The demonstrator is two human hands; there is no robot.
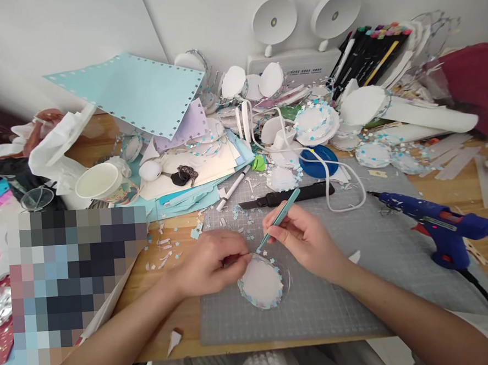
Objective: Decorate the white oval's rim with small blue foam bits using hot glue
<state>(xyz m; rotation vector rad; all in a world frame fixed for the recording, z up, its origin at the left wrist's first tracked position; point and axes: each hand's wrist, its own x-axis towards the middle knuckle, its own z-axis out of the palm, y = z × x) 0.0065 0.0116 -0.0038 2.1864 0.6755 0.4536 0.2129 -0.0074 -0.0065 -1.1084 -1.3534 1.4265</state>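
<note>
Low at centre frame, on the grey cutting mat: white round disc edged with tiny blue star cut-outs, lying flat. Left hand closed in a pinch on the disc's upper-left rim, fingers curled, steadying it. Right hand closed around teal tweezers, gripped pen-fashion; long axis running from upper right down to lower left, tip just above the disc's top edge, beside a small star there, whether touching it cannot be told. Disc lying below and left of the right hand, directly under the tweezer tip, between the two hands; left hand the nearer, already in contact. Just beyond the hands, a black utility knife lying crosswise on the mat. At right of frame, a blue hot-glue gun resting nozzle toward centre. Across upper frame, heaped paper sheets, finished discs and a marker set.
</note>
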